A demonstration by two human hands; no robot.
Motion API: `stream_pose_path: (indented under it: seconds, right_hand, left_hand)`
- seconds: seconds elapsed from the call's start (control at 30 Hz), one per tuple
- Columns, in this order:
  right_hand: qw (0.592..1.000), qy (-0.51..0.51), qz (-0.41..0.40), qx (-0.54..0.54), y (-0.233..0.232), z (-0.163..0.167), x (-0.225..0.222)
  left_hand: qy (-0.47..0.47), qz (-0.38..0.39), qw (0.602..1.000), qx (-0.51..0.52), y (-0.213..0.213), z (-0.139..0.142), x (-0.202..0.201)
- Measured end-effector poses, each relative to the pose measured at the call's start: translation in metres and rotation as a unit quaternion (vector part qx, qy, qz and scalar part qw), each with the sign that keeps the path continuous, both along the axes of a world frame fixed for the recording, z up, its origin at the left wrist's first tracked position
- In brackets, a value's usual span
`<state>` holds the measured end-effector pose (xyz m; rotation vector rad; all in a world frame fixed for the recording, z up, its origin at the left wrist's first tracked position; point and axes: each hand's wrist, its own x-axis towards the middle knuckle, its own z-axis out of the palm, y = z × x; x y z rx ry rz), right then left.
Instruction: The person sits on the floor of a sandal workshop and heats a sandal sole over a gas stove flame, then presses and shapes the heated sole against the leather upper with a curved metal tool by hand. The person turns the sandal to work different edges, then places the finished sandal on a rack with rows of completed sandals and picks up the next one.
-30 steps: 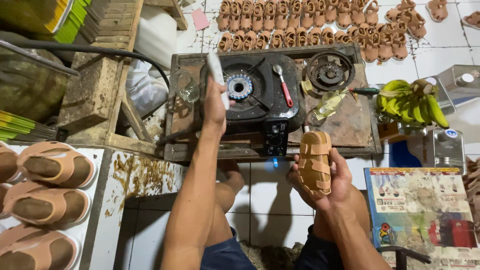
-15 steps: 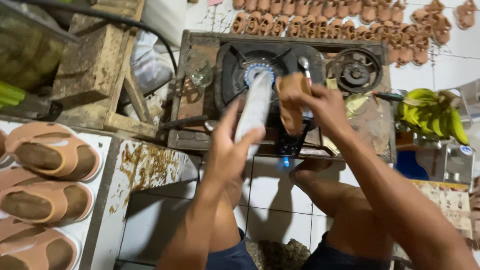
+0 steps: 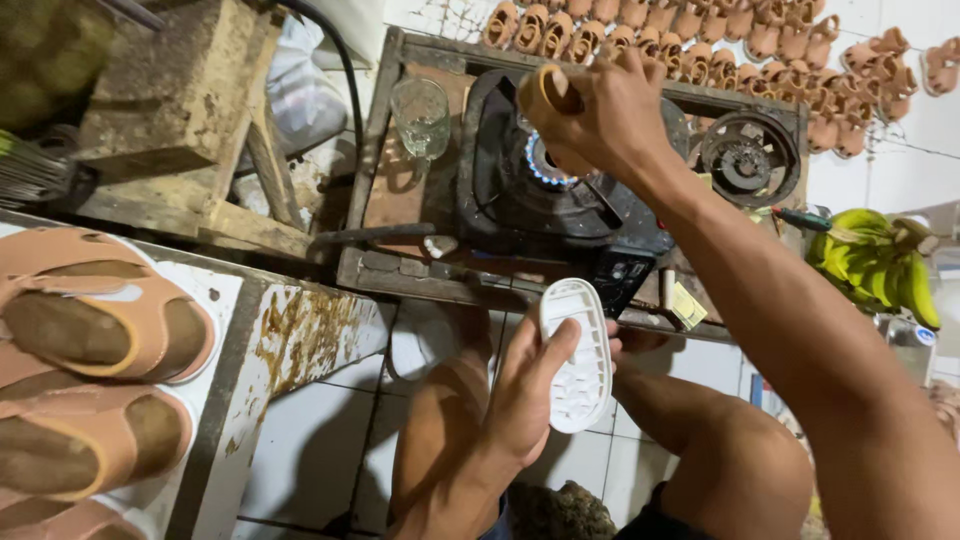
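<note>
My right hand (image 3: 612,118) grips a tan sandal (image 3: 547,98) and holds it right over the lit burner (image 3: 545,165) of a black gas stove (image 3: 520,200), where a blue flame shows. My left hand (image 3: 525,395) is lower, above my knees, holding a white sandal sole (image 3: 577,355) with its ribbed underside facing up. The stove sits on a worn wooden bench (image 3: 400,270) in front of me.
A drinking glass (image 3: 421,117) stands on the bench left of the stove, and a second round burner (image 3: 745,160) sits to the right. Several tan sandals (image 3: 700,30) lie in rows on the tiled floor beyond. Bananas (image 3: 880,265) lie at right; finished sandals (image 3: 90,330) rest on a stained table at left.
My right hand has carried the tan sandal up over the flame. My left hand has drawn the white sole down from the stove toward my lap.
</note>
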<state>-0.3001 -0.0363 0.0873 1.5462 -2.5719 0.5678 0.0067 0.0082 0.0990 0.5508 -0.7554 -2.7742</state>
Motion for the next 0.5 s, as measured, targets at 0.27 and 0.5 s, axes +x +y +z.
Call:
stream_pose_path:
  seconds: [0.27,0.5]
  right_hand:
    - [0.994,-0.06,-0.045,0.084,-0.014,0.007,-0.001]
    - [0.986,0.075,0.05,-0.139,-0.054,0.005,-0.004]
  left_hand:
    - [0.004,-0.004,1.0,-0.013,0.001,0.0,-0.007]
    - [-0.01,0.024,0.999,-0.025,-0.002,-0.002,-0.015]
